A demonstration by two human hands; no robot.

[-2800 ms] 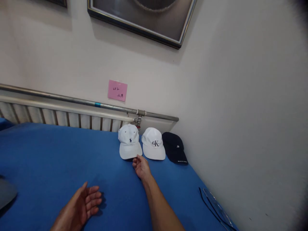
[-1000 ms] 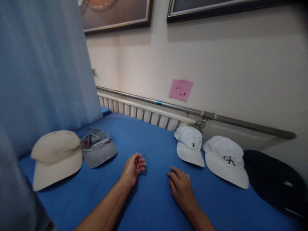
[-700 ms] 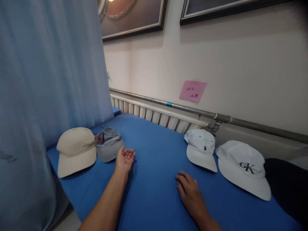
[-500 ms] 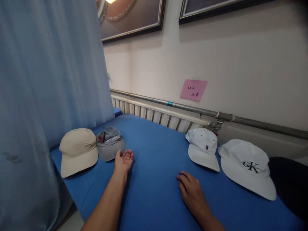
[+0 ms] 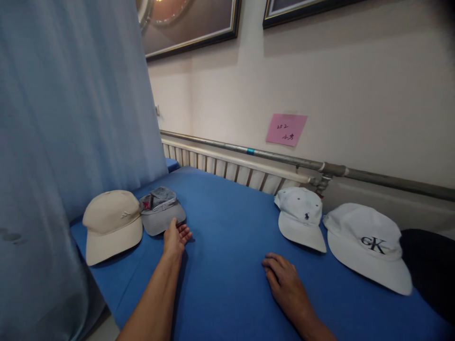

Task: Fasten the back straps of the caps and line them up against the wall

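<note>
My left hand (image 5: 175, 240) is open at the front edge of a grey cap (image 5: 161, 213) with a red patch. Its thumb overlaps the brim in view; whether it touches I cannot tell. Left of the grey cap, and close against it, lies a beige cap (image 5: 113, 222) with a small stripe logo. Palm down on the blue sheet (image 5: 220, 284), my right hand (image 5: 282, 279) holds nothing and its fingers are loosely bent. Beyond it sit a white cap (image 5: 300, 218) with a small dark rider logo and a larger white cap (image 5: 366, 246) with dark letters.
A black item (image 5: 430, 265) lies at the right edge, partly behind the lettered cap. A light blue curtain (image 5: 71, 118) hangs at the left. Along the wall run a metal pipe (image 5: 220, 146) and a radiator (image 5: 209, 163). A pink note (image 5: 286, 130) is stuck above.
My left hand has turned at the wrist, so less of its palm shows, and it has shifted slightly left. My right hand stays nearly in place. The view has shifted a little.
</note>
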